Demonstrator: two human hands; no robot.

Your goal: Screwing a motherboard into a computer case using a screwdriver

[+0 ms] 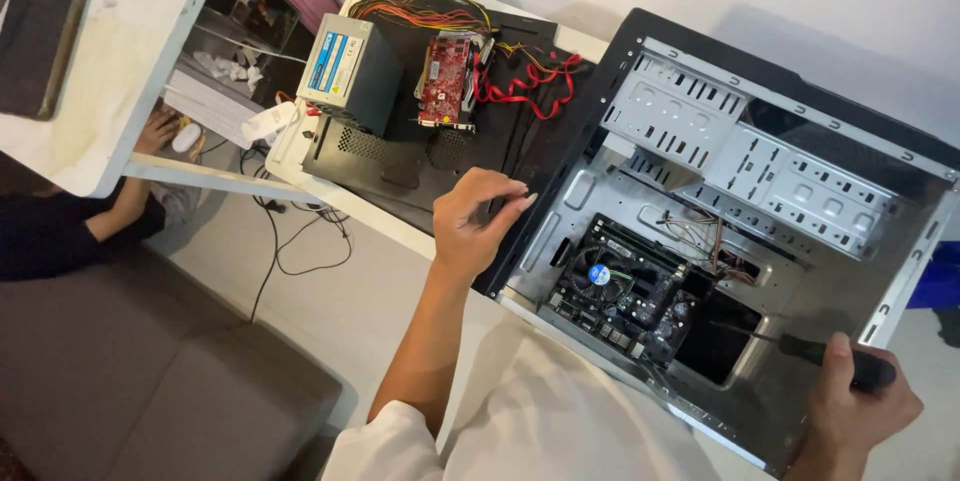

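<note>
An open black computer case (800, 131) lies on its side on a white table (400, 226), with a motherboard (625, 291) and its round cooler fan inside. My left hand (480, 221) rests at the case's left edge with the fingers curled and pinched; whether something small sits between them is unclear. My right hand (855, 406) grips a black-handled screwdriver (815, 349) whose shaft points left toward the motherboard's lower right corner.
A grey power supply (350, 71) with coloured wires, a red circuit card (450, 81) and red cables (530, 86) lie on a black side panel (400, 156) behind the case. Another person (90, 226) sits at the left by a second white table (110, 61). A grey sofa (150, 381) stands below.
</note>
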